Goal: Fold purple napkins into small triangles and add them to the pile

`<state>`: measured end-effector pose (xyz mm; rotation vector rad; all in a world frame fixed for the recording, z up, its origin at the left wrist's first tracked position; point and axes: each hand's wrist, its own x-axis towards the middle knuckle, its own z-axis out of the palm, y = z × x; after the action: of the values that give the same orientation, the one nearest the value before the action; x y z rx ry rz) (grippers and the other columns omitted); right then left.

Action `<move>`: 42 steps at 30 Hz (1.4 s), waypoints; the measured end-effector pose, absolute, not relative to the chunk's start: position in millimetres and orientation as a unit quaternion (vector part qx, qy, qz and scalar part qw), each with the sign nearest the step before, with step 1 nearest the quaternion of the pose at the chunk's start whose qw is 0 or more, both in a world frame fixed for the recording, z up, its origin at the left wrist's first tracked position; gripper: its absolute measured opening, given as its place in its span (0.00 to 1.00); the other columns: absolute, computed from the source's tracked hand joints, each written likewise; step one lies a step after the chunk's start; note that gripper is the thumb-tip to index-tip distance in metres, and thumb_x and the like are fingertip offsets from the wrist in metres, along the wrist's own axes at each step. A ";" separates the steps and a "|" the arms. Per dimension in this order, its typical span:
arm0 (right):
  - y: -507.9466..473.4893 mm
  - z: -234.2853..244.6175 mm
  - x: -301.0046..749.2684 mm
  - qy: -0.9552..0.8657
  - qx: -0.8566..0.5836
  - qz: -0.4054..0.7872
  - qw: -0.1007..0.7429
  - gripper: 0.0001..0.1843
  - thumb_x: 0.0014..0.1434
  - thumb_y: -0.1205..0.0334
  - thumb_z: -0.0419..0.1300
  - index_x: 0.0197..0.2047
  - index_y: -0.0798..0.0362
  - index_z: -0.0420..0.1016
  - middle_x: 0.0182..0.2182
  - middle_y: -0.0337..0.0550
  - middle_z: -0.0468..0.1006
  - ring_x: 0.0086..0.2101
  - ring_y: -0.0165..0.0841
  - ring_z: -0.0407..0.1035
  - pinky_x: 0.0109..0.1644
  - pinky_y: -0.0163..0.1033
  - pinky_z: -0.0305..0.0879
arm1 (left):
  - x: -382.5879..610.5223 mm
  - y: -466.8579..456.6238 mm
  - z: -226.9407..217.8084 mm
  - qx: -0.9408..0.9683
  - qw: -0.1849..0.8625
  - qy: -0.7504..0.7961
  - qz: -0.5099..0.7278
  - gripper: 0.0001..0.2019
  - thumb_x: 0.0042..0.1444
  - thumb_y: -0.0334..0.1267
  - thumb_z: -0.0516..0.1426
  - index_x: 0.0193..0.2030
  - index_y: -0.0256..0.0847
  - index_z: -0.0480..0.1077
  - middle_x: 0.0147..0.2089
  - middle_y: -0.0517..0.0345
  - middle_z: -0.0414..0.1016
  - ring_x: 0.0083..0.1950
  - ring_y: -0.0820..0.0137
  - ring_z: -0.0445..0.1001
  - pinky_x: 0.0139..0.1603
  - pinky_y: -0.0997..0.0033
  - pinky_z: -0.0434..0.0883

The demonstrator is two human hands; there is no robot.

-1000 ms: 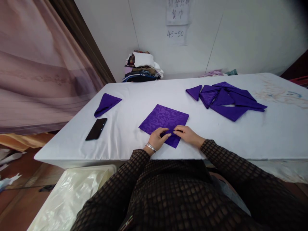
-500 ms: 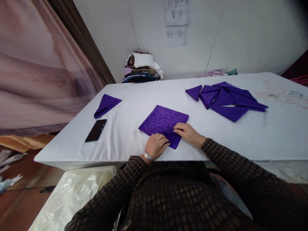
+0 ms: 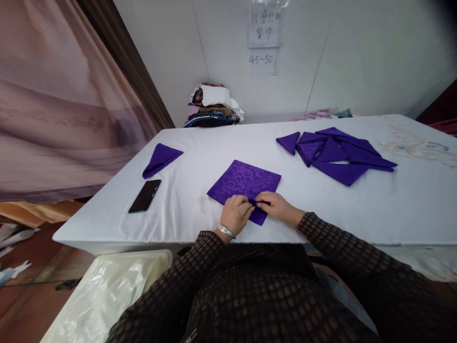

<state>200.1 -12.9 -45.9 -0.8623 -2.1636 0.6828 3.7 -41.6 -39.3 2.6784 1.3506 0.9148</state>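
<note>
A purple patterned napkin (image 3: 246, 178) lies as a diamond on the white-covered table (image 3: 193, 209), close to its front edge. At its near corner my left hand (image 3: 236, 213), with a silvery bracelet at the wrist, pinches the cloth between thumb and fingers. My right hand (image 3: 278, 207) is closed on the same napkin just to the right, and the fingertips of both hands almost meet. A small fold of cloth is bunched up between them. The near tip of the napkin shows flat below the fingers.
A folded purple napkin (image 3: 160, 158) and a black phone (image 3: 144, 196) lie at the left. Several folded purple napkins (image 3: 342, 152) form a heap at the right. Behind the table are a clothes stack (image 3: 214, 105) and a wall with paper signs (image 3: 263, 26). A curtain (image 3: 71, 95) hangs left.
My left hand has come up and right to the napkin's fold, and my right hand has dropped slightly, so the fingertips are closer together. The whole view has shifted a little.
</note>
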 end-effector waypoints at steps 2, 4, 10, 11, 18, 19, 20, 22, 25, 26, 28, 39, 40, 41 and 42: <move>-16.8 -47.6 200.0 -0.847 -0.316 0.251 0.346 0.11 0.57 0.70 0.55 0.42 0.52 0.75 0.38 0.45 0.77 0.41 0.36 0.70 0.47 0.44 0.66 | 5.0 -40.2 -39.4 0.845 0.005 0.433 0.313 0.09 0.59 0.38 0.53 0.34 0.41 0.74 0.42 0.52 0.73 0.45 0.63 0.67 0.44 0.61 0.64; -20.1 -48.3 199.7 -0.860 -0.305 0.231 0.337 0.14 0.55 0.69 0.57 0.45 0.53 0.73 0.41 0.47 0.77 0.43 0.38 0.69 0.49 0.46 0.65 | 6.0 -38.7 -41.0 0.841 0.014 0.430 0.328 0.07 0.59 0.37 0.54 0.34 0.41 0.73 0.45 0.51 0.73 0.49 0.63 0.68 0.47 0.60 0.64; -17.0 -47.7 202.9 -0.865 -0.328 0.193 0.326 0.10 0.60 0.68 0.54 0.41 0.52 0.75 0.35 0.47 0.77 0.39 0.38 0.69 0.44 0.45 0.67 | 5.2 -37.6 -45.0 0.847 0.053 0.418 0.324 0.06 0.59 0.39 0.54 0.37 0.42 0.72 0.39 0.55 0.77 0.42 0.68 0.72 0.48 0.61 0.64; -15.3 -47.6 204.7 -0.865 -0.331 0.190 0.326 0.10 0.60 0.69 0.53 0.40 0.52 0.75 0.35 0.46 0.77 0.39 0.37 0.69 0.44 0.45 0.66 | 4.2 -39.1 -44.8 0.851 0.046 0.412 0.323 0.06 0.59 0.39 0.55 0.38 0.42 0.72 0.41 0.54 0.76 0.44 0.67 0.72 0.49 0.60 0.65; -11.8 -50.2 211.8 -0.875 -0.314 0.196 0.313 0.12 0.58 0.72 0.53 0.40 0.52 0.75 0.37 0.45 0.77 0.40 0.37 0.69 0.46 0.44 0.65 | 4.4 -54.7 -43.4 0.919 -0.018 0.320 0.232 0.07 0.57 0.42 0.57 0.39 0.45 0.74 0.58 0.52 0.69 0.59 0.60 0.64 0.57 0.54 0.60; -11.8 -51.1 211.9 -0.872 -0.316 0.202 0.313 0.11 0.58 0.72 0.53 0.39 0.52 0.74 0.37 0.45 0.77 0.40 0.36 0.69 0.46 0.44 0.65 | 6.4 -54.9 -44.0 0.922 -0.018 0.318 0.219 0.07 0.56 0.42 0.57 0.39 0.45 0.74 0.60 0.52 0.67 0.61 0.59 0.62 0.59 0.53 0.59; -11.7 -52.0 212.0 -0.868 -0.323 0.209 0.313 0.11 0.58 0.72 0.53 0.38 0.52 0.74 0.36 0.45 0.77 0.39 0.36 0.69 0.45 0.43 0.65 | 8.5 -54.3 -44.7 0.924 -0.015 0.322 0.208 0.07 0.56 0.42 0.58 0.38 0.45 0.75 0.62 0.52 0.65 0.63 0.58 0.60 0.59 0.51 0.58; -11.0 -53.7 212.5 -0.861 -0.340 0.217 0.311 0.10 0.58 0.73 0.53 0.36 0.53 0.73 0.34 0.44 0.76 0.37 0.35 0.68 0.43 0.42 0.65 | 12.7 -52.1 -46.2 0.920 -0.005 0.339 0.195 0.05 0.55 0.40 0.59 0.35 0.44 0.75 0.63 0.53 0.63 0.64 0.57 0.58 0.60 0.50 0.58; -9.9 -55.3 213.1 -0.857 -0.351 0.223 0.303 0.09 0.58 0.73 0.53 0.35 0.53 0.73 0.32 0.44 0.76 0.36 0.35 0.68 0.42 0.42 0.65 | 16.3 -49.6 -47.1 0.915 0.006 0.354 0.194 0.06 0.57 0.38 0.57 0.32 0.44 0.75 0.63 0.55 0.64 0.64 0.59 0.58 0.60 0.51 0.59; -9.9 -55.5 212.9 -0.857 -0.352 0.224 0.301 0.09 0.58 0.72 0.53 0.35 0.53 0.74 0.32 0.44 0.76 0.36 0.35 0.68 0.42 0.42 0.65 | 16.5 -49.5 -46.8 0.914 0.007 0.355 0.199 0.07 0.58 0.38 0.56 0.31 0.44 0.75 0.62 0.55 0.65 0.64 0.60 0.58 0.60 0.52 0.59; -10.6 -55.6 211.8 -0.859 -0.346 0.228 0.301 0.09 0.59 0.71 0.53 0.38 0.53 0.74 0.34 0.44 0.76 0.37 0.35 0.69 0.44 0.43 0.65 | 15.6 -50.1 -45.5 0.906 0.010 0.360 0.221 0.08 0.59 0.37 0.54 0.33 0.44 0.75 0.62 0.55 0.65 0.64 0.60 0.58 0.59 0.53 0.60; -20.6 -50.8 220.7 -0.900 -0.256 0.238 0.260 0.17 0.56 0.67 0.57 0.49 0.55 0.73 0.46 0.51 0.75 0.48 0.39 0.67 0.54 0.49 0.62 | 14.8 -43.9 -49.1 0.863 0.085 0.400 0.298 0.08 0.61 0.36 0.50 0.37 0.41 0.70 0.40 0.56 0.77 0.43 0.70 0.74 0.56 0.58 0.61; -20.7 -52.0 220.5 -0.901 -0.260 0.234 0.257 0.17 0.56 0.65 0.58 0.50 0.55 0.72 0.48 0.52 0.74 0.49 0.40 0.66 0.55 0.50 0.61 | 15.7 -43.6 -50.0 0.859 0.090 0.403 0.301 0.08 0.61 0.36 0.50 0.37 0.41 0.70 0.37 0.57 0.77 0.41 0.70 0.74 0.54 0.59 0.63; -20.6 -53.2 219.6 -0.899 -0.267 0.229 0.260 0.17 0.57 0.63 0.58 0.49 0.56 0.72 0.48 0.52 0.73 0.50 0.41 0.65 0.55 0.50 0.61 | 16.5 -43.5 -50.5 0.856 0.095 0.408 0.304 0.08 0.61 0.37 0.50 0.36 0.41 0.70 0.36 0.57 0.77 0.40 0.70 0.74 0.52 0.61 0.64; -20.6 -53.7 218.1 -0.896 -0.277 0.225 0.266 0.15 0.58 0.63 0.57 0.48 0.56 0.73 0.48 0.53 0.74 0.50 0.40 0.65 0.55 0.50 0.60 | 16.9 -43.4 -50.4 0.851 0.103 0.415 0.306 0.08 0.61 0.37 0.50 0.36 0.41 0.70 0.34 0.57 0.77 0.38 0.70 0.74 0.49 0.62 0.65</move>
<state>218.1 -20.6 -53.7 -0.7480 -2.4189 0.6081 16.9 -43.4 -50.4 2.5098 1.2241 0.9020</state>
